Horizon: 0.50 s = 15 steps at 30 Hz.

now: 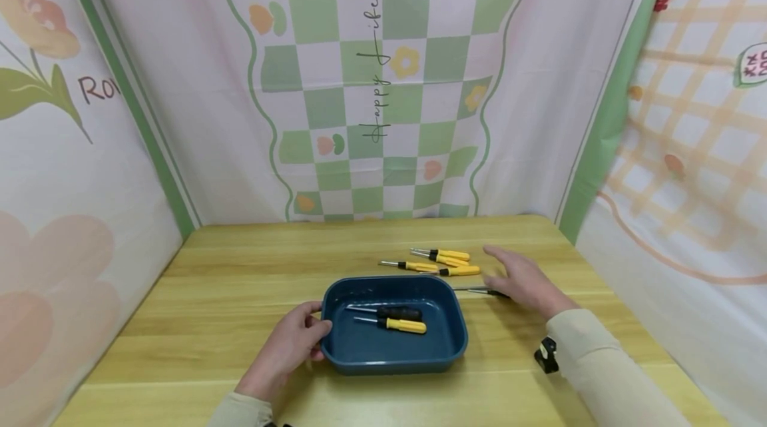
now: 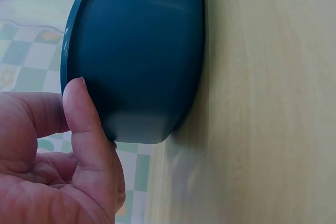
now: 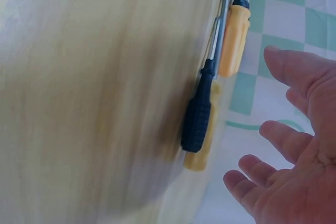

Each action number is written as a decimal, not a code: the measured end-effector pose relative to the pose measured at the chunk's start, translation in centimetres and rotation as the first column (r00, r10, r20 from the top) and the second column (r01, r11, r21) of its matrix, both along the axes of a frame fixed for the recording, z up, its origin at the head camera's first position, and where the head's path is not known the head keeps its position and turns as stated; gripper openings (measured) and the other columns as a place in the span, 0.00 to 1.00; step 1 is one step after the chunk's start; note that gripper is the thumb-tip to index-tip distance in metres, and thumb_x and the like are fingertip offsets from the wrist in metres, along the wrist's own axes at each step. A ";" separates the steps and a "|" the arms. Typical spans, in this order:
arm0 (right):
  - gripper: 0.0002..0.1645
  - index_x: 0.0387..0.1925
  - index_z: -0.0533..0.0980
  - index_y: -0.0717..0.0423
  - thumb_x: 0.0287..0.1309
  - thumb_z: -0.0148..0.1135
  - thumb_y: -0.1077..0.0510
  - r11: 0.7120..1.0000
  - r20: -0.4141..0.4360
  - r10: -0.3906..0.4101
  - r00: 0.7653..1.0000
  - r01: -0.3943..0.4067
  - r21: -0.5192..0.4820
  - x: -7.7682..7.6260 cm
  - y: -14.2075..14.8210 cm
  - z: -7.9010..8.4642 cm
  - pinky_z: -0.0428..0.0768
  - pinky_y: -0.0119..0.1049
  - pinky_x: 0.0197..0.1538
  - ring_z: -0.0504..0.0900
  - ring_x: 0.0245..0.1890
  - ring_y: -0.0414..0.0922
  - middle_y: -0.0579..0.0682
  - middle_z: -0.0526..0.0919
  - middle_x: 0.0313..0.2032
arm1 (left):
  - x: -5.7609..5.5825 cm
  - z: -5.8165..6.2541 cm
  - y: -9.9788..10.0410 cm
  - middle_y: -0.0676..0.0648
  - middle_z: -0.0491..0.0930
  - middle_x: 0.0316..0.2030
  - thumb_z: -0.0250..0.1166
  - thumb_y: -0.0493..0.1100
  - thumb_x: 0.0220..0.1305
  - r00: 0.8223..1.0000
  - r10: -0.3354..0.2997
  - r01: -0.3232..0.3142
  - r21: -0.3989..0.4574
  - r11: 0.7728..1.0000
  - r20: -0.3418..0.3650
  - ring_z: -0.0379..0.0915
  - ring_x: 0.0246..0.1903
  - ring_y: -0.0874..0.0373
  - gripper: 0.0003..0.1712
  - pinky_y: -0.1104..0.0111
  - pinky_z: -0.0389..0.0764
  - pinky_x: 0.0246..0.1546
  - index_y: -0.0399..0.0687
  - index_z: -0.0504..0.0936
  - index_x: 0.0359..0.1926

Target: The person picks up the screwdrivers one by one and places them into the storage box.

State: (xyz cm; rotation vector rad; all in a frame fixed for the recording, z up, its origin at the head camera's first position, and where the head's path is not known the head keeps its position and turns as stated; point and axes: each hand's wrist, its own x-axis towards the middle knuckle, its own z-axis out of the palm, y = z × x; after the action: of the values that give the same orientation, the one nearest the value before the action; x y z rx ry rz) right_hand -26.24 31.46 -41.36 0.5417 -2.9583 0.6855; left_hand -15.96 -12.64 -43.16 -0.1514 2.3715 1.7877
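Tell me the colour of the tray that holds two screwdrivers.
The tray is dark blue; the head view shows it best.

head view: bright, even, soft light, seemingly from above
side curtains (image 1: 677,214): stretched toward the frame edges, wide-angle look
tabletop (image 1: 228,280): light sheen, soft shadow by the left hand (image 1: 293,337)
blue tray (image 1: 392,367): glossy rim highlights; pale streaks on its wall, left wrist view
wrist views: dimmer, cooler, hazy (wood grain smeared in the right one)
black screwdriver (image 3: 197,116): broad blurry shadow beside it, pale glare top-left corner
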 end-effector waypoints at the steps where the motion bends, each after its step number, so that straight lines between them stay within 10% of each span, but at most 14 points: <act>1: 0.42 0.77 0.61 0.65 0.70 0.65 0.53 1.000 0.005 0.002 1.000 -0.002 -0.001 -0.1 0.1 -0.1 0.63 0.71 0.72 0.63 0.72 0.72 0.70 0.64 0.74 | 0.0 0.0 0.0 0.42 0.73 0.40 0.64 0.39 0.73 1.000 0.001 -0.001 0.000 1.000 -0.001 0.75 0.28 0.54 0.28 0.66 0.84 0.26 0.36 0.72 0.70; 15: 0.40 0.73 0.66 0.66 0.67 0.67 0.53 0.999 0.102 -0.011 0.995 0.007 0.043 0.1 1.1 -0.5 0.67 0.72 0.68 0.67 0.69 0.74 0.72 0.68 0.71 | 0.0 0.2 0.0 0.41 0.73 0.40 0.64 0.40 0.73 1.000 -0.006 0.006 -0.002 1.000 0.005 0.76 0.28 0.54 0.29 0.67 0.85 0.26 0.36 0.72 0.70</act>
State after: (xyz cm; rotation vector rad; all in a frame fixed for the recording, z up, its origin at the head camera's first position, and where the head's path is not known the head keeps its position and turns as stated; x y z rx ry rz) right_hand -26.19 32.55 -41.86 0.5110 -3.0747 0.6711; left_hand -15.97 -12.63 -43.01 -0.1486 2.3672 1.7802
